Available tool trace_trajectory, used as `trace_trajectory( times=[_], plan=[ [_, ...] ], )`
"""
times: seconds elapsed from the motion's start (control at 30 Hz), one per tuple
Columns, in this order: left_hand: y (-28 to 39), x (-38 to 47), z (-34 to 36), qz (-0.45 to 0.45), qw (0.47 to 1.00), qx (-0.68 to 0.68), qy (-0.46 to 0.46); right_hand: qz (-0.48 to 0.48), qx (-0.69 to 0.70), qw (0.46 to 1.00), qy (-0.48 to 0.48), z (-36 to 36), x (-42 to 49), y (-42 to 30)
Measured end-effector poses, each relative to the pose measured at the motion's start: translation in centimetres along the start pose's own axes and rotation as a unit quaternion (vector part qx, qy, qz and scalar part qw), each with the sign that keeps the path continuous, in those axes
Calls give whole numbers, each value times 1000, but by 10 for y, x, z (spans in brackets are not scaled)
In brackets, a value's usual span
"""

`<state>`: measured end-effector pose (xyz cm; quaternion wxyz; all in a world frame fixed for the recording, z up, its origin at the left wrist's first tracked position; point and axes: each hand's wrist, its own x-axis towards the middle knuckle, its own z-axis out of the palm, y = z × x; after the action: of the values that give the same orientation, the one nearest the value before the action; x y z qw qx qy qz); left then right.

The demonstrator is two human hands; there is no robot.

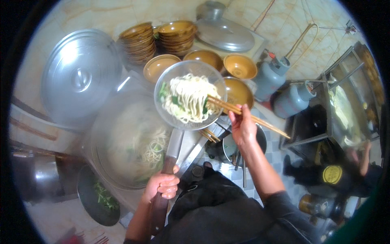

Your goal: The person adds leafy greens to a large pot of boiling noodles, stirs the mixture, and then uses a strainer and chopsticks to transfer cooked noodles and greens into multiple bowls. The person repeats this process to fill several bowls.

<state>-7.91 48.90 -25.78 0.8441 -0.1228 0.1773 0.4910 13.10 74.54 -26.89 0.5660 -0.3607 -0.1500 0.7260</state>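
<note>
My left hand point(162, 185) grips the wooden handle of a wire-mesh strainer point(189, 124), which is raised above several brown bowls' near side. White noodles point(190, 97) with green leaves lie in its basket. Wooden chopsticks point(262, 121) are held in my right hand point(244, 126), their ends touching the noodles at the basket's right. To the left of the strainer, a large steaming pot point(122, 146) holds more noodles point(154, 149) and greens in cloudy liquid; steam blurs much of it. A brown bowl point(239, 91) sits partly hidden behind the strainer's right rim.
Stacked brown bowls point(138, 45) and a lidded metal pot point(227, 35) stand at the back. A large metal lid point(80, 76) leans at left. Gas cylinders point(294, 100) stand at right, near a metal-framed stand. Greens fill part of a dark basin point(88, 195). Another person point(362, 174) is at far right.
</note>
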Motion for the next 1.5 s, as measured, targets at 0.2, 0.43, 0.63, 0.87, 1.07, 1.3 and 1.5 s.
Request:
trace_trajectory(
  times=[0.2,0.43,0.63,0.87,1.07,1.3,1.5],
  plan=[
    [19,81,37,-6,980,196,41,-117,-6,993,31,-27,33,-67],
    [16,135,54,128,889,413,151,-172,-19,980,95,-61,61,-89],
    [15,147,46,229,744,577,248,-208,-104,966,117,-68,58,-103],
    [9,141,47,272,694,620,246,-309,-547,778,-17,-13,24,-152],
    [6,117,48,252,773,544,206,-275,-557,783,6,-25,1,-214],
    [11,80,41,214,871,408,174,-268,-351,893,80,-87,12,-192],
    [8,54,30,225,892,329,213,-245,-520,816,62,-118,-19,-191]
  ],
)
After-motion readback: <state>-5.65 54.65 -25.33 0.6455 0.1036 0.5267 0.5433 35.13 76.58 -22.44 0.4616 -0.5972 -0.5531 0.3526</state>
